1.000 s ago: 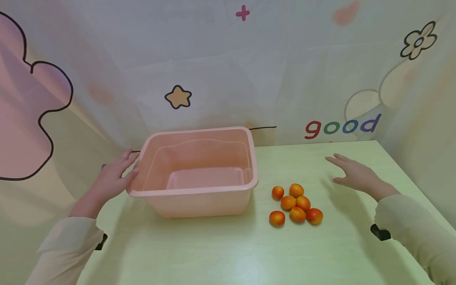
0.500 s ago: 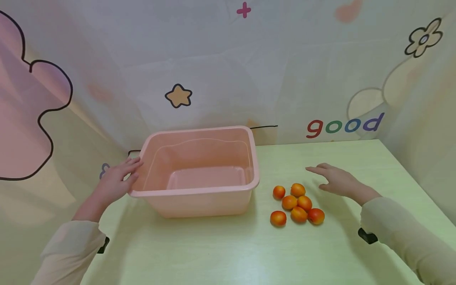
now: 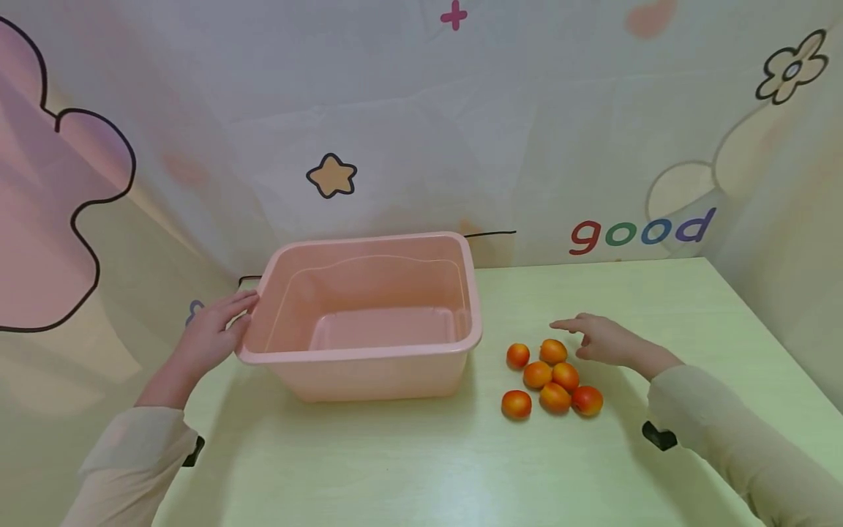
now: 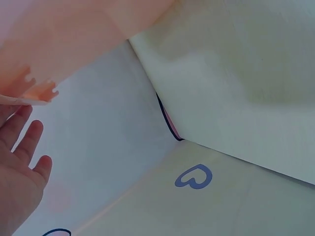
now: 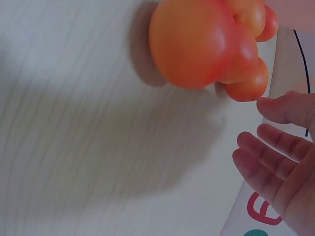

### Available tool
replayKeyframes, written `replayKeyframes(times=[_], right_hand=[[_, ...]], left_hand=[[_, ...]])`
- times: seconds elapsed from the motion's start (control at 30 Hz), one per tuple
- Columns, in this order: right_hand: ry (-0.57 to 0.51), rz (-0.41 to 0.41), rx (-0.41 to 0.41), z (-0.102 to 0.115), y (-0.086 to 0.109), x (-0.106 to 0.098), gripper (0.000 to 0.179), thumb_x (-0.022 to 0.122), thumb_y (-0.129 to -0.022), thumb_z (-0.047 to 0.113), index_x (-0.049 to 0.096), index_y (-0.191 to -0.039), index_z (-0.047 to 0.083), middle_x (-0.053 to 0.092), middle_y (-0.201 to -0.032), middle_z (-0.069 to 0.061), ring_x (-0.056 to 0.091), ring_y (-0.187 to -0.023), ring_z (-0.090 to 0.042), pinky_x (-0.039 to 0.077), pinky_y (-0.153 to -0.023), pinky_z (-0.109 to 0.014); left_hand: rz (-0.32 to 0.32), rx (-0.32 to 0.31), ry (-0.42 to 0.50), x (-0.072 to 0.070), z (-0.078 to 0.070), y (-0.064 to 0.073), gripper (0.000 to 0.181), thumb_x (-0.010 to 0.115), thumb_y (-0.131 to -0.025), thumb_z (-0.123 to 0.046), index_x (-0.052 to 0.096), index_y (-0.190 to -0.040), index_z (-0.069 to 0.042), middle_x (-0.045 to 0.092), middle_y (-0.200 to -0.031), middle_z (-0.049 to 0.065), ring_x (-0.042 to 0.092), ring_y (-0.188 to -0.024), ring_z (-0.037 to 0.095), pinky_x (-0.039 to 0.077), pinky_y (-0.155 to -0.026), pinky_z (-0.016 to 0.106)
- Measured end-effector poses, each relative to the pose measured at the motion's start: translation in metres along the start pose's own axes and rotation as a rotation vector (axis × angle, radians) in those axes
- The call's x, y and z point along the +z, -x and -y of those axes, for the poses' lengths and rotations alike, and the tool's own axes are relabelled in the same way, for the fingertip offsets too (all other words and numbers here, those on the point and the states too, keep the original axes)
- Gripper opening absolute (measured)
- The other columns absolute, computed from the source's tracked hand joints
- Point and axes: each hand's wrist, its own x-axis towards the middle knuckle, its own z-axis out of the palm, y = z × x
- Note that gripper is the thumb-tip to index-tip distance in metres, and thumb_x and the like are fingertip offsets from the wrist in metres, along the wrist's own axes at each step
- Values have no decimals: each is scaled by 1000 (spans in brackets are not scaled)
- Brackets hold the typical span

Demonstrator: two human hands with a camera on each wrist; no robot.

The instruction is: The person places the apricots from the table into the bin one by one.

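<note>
A pink plastic basin point(image 3: 382, 379) stands on the table, left of the middle in the head view. My left hand point(image 3: 209, 333) is at its left side, and in the left wrist view relaxed fingertips touch the basin rim point(image 4: 22, 101). Several small, smooth, orange-red fruits point(image 3: 537, 375) resembling tomatoes lie grouped right of the basin. Just beyond the cluster's far right side hovers my right hand point(image 3: 606, 340), its fingers loose and holding nothing. In the right wrist view the thumb is nearest a fruit point(image 5: 248, 87); whether it touches is unclear.
The pale green table point(image 3: 395, 468) reaches back to a printed cloth backdrop point(image 3: 408, 110) directly behind the basin. One fruit point(image 3: 516, 405) sits slightly apart at the near left of the group. A black strap piece point(image 3: 659, 435) shows under the right sleeve.
My right hand has moved left and slightly nearer, from the table's right side to the fruits. My left hand has settled a little lower at the basin's rim. The fruits stay put.
</note>
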Motion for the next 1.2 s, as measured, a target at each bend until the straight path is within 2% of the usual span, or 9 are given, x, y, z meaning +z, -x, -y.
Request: replayKeyframes(times=[0.23, 0.57, 0.77, 0.87, 0.97, 1.1, 1.2], right_hand=[[-79, 54, 25, 2, -8, 3, 53, 55, -79, -5, 47, -130, 8, 49, -124, -21, 51, -103, -32, 48, -82, -42], [-226, 134, 121, 2, -17, 10, 56, 47, -77, -8, 47, -130, 12, 38, -132, -23, 44, -107, -33, 50, -73, -36], [-243, 144, 140, 1, -21, 14, 54, 46, -77, -7, 50, -128, 12, 38, -133, -22, 42, -107, -32, 47, -71, -33], [-255, 143, 139, 2, -23, 14, 55, 45, -76, -8, 50, -128, 11, 38, -134, -21, 41, -106, -32, 46, -72, -33], [-256, 144, 128, 4, -26, 14, 55, 46, -76, -8, 49, -128, 9, 40, -133, -20, 41, -107, -32, 46, -79, -38], [-241, 148, 128, 5, -31, 15, 50, 50, -79, -4, 49, -127, 8, 46, -129, -18, 42, -107, -31, 44, -86, -43], [-233, 148, 134, 5, -35, 16, 47, 53, -80, 0, 49, -126, 8, 49, -124, -16, 44, -103, -28, 45, -83, -40]], left_hand=[[40, -15, -4, -2, 0, -3, 41, 46, -91, -11, 45, -128, 5, 39, -136, 24, 33, -123, 45, 28, -95, 58], [68, -28, -31, -3, -5, -7, 41, 47, -89, -7, 44, -127, 8, 40, -135, 24, 34, -122, 46, 31, -95, 56], [92, -56, -29, -4, -8, -8, 41, 48, -88, -6, 44, -127, 7, 40, -135, 23, 35, -121, 46, 37, -90, 53], [98, -65, -31, -4, -7, -9, 42, 48, -88, -6, 44, -127, 6, 40, -135, 23, 37, -120, 45, 41, -79, 44], [106, -80, -36, -5, -7, -9, 42, 48, -88, -7, 44, -128, 5, 40, -135, 22, 40, -118, 44, 38, -70, 36], [113, -97, -47, -7, -8, -9, 42, 48, -89, -8, 43, -129, 4, 39, -136, 22, 39, -119, 44, 38, -71, 37], [118, -110, -49, -7, -9, -9, 43, 49, -89, -9, 42, -129, 3, 39, -137, 21, 37, -121, 45, 38, -72, 37]])
